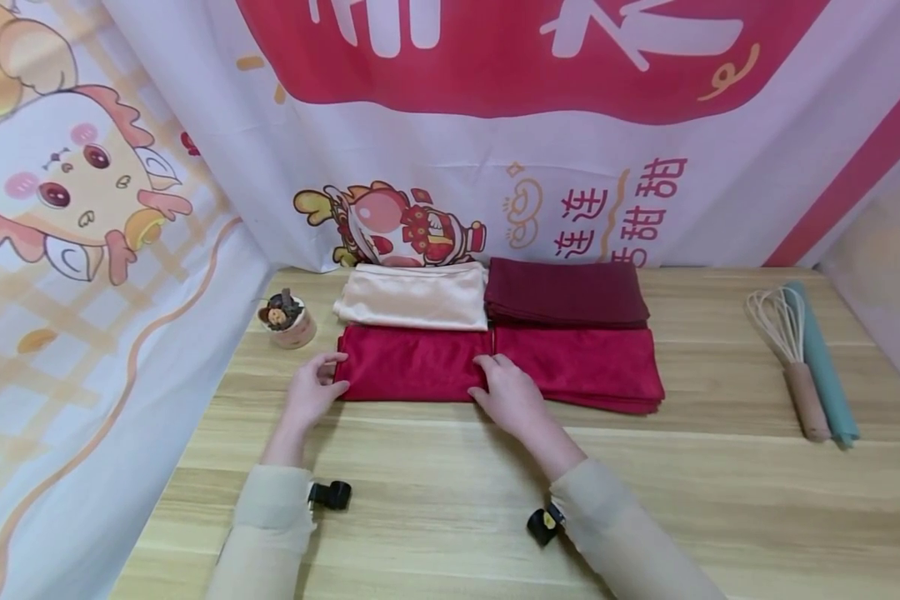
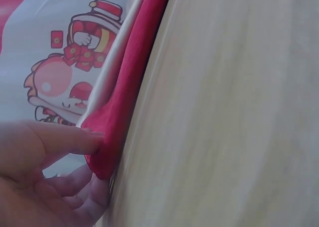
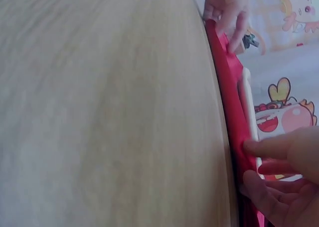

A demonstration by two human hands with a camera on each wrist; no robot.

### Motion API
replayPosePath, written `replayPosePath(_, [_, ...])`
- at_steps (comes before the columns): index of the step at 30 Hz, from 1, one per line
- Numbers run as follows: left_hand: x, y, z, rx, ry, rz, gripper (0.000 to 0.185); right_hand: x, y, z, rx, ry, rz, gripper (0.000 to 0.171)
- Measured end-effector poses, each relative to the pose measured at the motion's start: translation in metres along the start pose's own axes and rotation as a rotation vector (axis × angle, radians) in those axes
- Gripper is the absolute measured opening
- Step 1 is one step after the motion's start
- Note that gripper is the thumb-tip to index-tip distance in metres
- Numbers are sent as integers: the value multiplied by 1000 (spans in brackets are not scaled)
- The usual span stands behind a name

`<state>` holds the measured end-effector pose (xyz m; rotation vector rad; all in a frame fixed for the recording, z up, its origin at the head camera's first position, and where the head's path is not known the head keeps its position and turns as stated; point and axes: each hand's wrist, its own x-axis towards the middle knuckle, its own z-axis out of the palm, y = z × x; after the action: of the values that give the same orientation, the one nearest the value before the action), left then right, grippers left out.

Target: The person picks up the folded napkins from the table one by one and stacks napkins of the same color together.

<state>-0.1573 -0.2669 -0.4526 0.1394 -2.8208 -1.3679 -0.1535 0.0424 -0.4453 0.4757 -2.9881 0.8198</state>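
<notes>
Left hand (image 1: 311, 392) pinches the near left corner of a bright red, folded square of satin cloth (image 1: 412, 363), thumb on top and fingers tucked beneath the edge, as the left wrist view shows (image 2: 75, 140); right hand (image 1: 512, 396) grips the same cloth at its near right corner, thumb above and curled fingers under the fold; holding both front corners this way keeps the fold flat and square on the pale wooden table (image 1: 450, 500). That cloth lies at the front left of a tidy two-by-two block, its right edge touching a second bright red folded stack (image 1: 581, 367); behind it sits a cream satin folded cloth (image 1: 412, 296), and beside that a dark maroon folded stack (image 1: 566, 293); so four folded pieces in all, two bright red, one cream, one maroon, edges butted together probably to keep the set neat. Just left of the block stands one small pale pot holding a dark succulent-like plant (image 1: 285, 318); well apart on the right lie one wire whisk with a wooden handle (image 1: 787, 350) and one teal rolled mat (image 1: 821, 362), side by side. Two small black cameras are strapped at the cream-sleeved wrists; a printed cartoon banner (image 1: 450, 125) hangs behind and to the left.
</notes>
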Motion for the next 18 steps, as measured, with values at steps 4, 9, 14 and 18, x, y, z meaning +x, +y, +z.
replayPosePath(4, [-7,-5,-6,-48,-15,-10,41,2,4,-2,85,-18,15,38])
replayPosePath(9, [-13,-8,-13,-51,-36,-33,42,4,6,2,109,-28,26,38])
replayPosePath(14, [-17,-13,-19,-48,-32,-25,41,4,1,7,45,-49,61,45])
replayPosePath(18, [-20,-15,-21,-40,-19,-21,41,4,-6,10,-14,-72,68,47])
